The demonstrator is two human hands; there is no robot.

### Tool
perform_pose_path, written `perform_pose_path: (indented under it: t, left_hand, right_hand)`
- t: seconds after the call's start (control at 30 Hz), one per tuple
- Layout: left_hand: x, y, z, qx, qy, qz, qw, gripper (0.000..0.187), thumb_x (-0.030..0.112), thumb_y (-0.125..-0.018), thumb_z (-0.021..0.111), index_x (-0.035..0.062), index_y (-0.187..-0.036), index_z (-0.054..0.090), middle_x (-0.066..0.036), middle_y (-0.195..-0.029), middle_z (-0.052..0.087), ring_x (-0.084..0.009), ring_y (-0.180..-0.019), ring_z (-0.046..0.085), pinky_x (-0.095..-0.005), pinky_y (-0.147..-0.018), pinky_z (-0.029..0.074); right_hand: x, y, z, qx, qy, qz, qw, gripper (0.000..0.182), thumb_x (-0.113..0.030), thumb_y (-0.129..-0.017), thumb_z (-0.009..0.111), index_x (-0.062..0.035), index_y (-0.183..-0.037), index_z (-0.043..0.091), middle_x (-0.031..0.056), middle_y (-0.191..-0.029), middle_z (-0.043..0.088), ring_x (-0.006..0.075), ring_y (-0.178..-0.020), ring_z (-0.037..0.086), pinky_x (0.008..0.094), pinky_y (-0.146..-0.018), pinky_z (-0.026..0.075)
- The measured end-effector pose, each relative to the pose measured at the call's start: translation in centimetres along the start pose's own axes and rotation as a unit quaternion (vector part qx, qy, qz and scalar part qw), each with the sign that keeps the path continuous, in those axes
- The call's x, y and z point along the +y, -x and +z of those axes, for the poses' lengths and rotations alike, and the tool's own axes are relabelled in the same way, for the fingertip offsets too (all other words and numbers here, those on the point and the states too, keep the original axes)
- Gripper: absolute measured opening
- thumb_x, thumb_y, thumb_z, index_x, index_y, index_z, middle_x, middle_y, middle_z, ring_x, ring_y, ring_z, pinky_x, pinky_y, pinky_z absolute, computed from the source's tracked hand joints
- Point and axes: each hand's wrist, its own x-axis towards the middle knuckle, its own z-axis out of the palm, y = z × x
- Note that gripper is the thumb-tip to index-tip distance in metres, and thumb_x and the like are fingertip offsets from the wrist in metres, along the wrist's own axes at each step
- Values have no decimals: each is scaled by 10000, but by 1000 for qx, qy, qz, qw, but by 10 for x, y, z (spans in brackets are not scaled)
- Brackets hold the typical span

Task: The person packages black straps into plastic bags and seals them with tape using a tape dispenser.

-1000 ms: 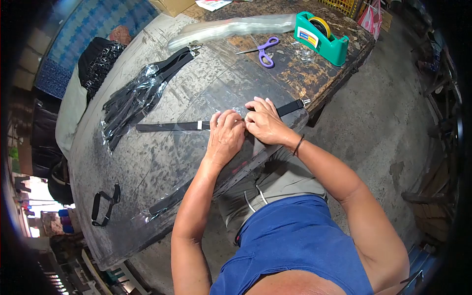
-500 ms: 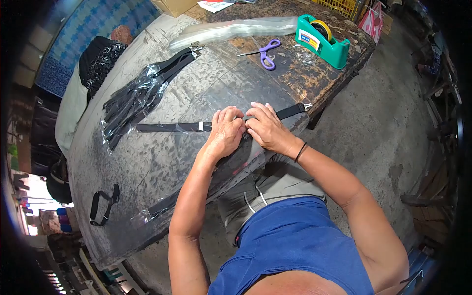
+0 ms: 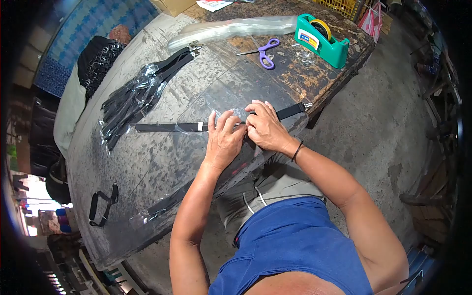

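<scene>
A black elastic strap (image 3: 164, 127) with a metal clip at its right end lies across the table, its left part inside a clear plastic sleeve (image 3: 189, 129). Over the middle of the strap, my left hand (image 3: 224, 141) has its thumb and fingertips pinched on the plastic, the other fingers raised and bent. Close beside it, my right hand (image 3: 267, 127) is curled over the strap, just left of the clip end. My fingers hide the spot between the two hands. Purple-handled scissors (image 3: 266, 53) and a green tape dispenser (image 3: 322, 42) lie beyond my hands.
A bundle of bagged black straps (image 3: 142, 86) lies to the left, with a loose strap loop (image 3: 103, 205) near the table's left edge. A stack of clear plastic sleeves (image 3: 231, 30) lies at the back. Dark straps (image 3: 103, 64) are heaped beyond the table (image 3: 147, 167).
My left hand's fingers have lifted and spread a little from the strap. The plastic beyond the hands shows more. My right hand has barely moved.
</scene>
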Motion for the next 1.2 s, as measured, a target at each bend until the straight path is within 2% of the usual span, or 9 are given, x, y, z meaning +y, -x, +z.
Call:
perform_pose_path:
  t: [0.17,0.3,0.47,0.57,0.63,0.77,0.83,0.93,1.2]
  left_hand:
    - [-5,-9,2,-37,88,-63,993,91,119,-861,723,95,-948,711,-105,-1214,584,-348,-1342,476,-553,-1142,298]
    - [-16,-12,4,-79,154,-71,982,84,103,-859,708,49,-917,681,-147,-1247,580,-392,-1346,458,-527,-1111,324]
    - [-23,-13,5,-109,189,-84,972,81,117,-880,703,41,-898,681,-144,-1280,566,-373,-1338,450,-487,-1124,312]
    - [-24,-15,3,-131,204,-88,966,97,136,-893,709,42,-903,686,-140,-1304,546,-362,-1343,439,-474,-1132,303]
    - [-22,-16,0,-146,221,-110,958,116,155,-905,708,41,-922,693,-137,-1319,532,-356,-1344,432,-473,-1134,300]
    - [-27,-18,0,-170,227,-124,951,137,174,-910,701,39,-934,699,-135,-1321,530,-346,-1336,435,-466,-1133,299]
    - [-31,-18,3,-192,226,-114,948,175,209,-925,693,37,-952,708,-134,-1327,529,-336,-1337,431,-464,-1137,288]
    - [-33,-20,3,-210,222,-118,945,201,234,-937,687,36,-959,717,-123,-1331,529,-323,-1350,419,-463,-1147,264]
    - [-29,-20,-3,-231,246,-160,928,199,266,-951,693,72,-958,737,-84,-1353,515,-289,-1380,389,-518,-1175,179]
  right_hand:
    - [4,1,-3,4,-9,-3,1000,126,-123,-869,628,-32,-945,673,181,-1289,558,401,-1371,440,567,-1188,266]
    - [9,3,-13,19,-75,-54,996,168,-44,-851,677,-46,-1018,661,171,-1266,561,407,-1338,471,529,-1149,351]
    - [10,8,-12,29,-4,-131,991,248,-18,-849,717,-53,-1080,636,159,-1253,559,420,-1304,499,515,-1109,411]
    - [10,8,-8,23,17,-128,991,214,-123,-914,686,-95,-1117,625,131,-1298,553,393,-1328,501,564,-1103,412]
    - [8,7,-9,32,35,-141,989,257,-63,-856,734,-63,-1091,632,162,-1258,554,432,-1277,524,511,-1087,441]
    - [1,6,-14,54,28,-132,989,233,-75,-857,736,-62,-1069,640,165,-1250,559,428,-1271,529,510,-1070,457]
    - [5,5,-15,41,41,-185,981,220,-87,-858,737,-62,-1056,644,168,-1251,558,424,-1269,534,497,-1064,464]
    - [7,7,-11,39,44,-164,985,218,-101,-874,661,-67,-1085,621,171,-1299,556,403,-1307,513,514,-1107,420]
    - [8,6,-8,41,28,-133,990,155,-146,-899,691,-48,-1011,645,155,-1277,569,389,-1302,516,497,-1104,417]
